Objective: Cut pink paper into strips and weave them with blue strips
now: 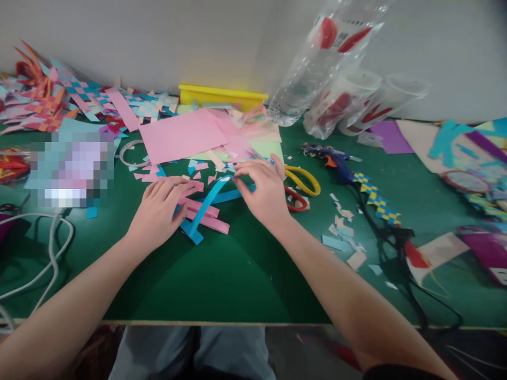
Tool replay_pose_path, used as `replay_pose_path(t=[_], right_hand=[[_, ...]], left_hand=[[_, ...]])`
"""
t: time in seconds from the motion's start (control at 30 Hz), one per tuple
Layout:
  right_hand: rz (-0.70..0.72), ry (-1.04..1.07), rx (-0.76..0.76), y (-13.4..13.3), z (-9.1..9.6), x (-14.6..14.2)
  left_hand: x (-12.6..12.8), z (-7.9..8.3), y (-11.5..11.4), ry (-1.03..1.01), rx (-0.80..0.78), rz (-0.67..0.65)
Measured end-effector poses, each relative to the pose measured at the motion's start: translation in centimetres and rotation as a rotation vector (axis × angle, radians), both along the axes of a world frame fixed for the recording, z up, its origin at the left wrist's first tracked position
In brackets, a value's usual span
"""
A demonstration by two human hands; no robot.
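Observation:
My left hand point(160, 208) rests on a small bundle of crossed paper strips, its fingers lying over pink strips point(216, 220) and the lower end of the blue ones. Between thumb and forefinger, my right hand point(263, 187) pinches the raised tip of a blue paper strip point(206, 207), which arches up from the bundle. A second blue strip point(229, 195) runs behind it toward the right hand. Scissors with yellow and red handles point(307, 182) lie just beyond my right hand, their blades partly hidden by it.
Pink paper sheets point(184, 136) and paper scraps lie behind my hands. A roll of clear tape point(132, 153) sits at left. A blue glue gun point(336, 164) with a black cord lies at right. Bagged plastic cups point(340, 97) stand by the wall; woven paper pieces point(51, 100) are piled far left.

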State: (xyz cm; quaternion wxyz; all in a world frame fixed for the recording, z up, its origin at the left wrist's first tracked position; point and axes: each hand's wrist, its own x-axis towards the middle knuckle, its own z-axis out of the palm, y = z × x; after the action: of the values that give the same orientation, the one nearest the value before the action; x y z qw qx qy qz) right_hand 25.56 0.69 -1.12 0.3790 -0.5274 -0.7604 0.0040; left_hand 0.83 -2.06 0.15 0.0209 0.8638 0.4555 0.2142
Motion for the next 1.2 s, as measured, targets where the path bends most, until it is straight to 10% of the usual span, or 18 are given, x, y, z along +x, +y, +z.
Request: replay_pose_path(t=[0.23,0.7,1.2], right_hand=[[-0.044,0.120,0.052,-0.3,0.6,-0.3],[-0.095,0.792,-0.538,0.3,0.8,-0.3],[0.184,0.985,-0.550,0.4,-0.1,-0.7]], left_hand=[[0.0,0.0,0.0,-0.005,0.017,-0.017],[-0.3,0.1,0.0,-0.104,0.088,0.031],[-0.2,0.0,0.1,-0.112,0.096,-0.030]])
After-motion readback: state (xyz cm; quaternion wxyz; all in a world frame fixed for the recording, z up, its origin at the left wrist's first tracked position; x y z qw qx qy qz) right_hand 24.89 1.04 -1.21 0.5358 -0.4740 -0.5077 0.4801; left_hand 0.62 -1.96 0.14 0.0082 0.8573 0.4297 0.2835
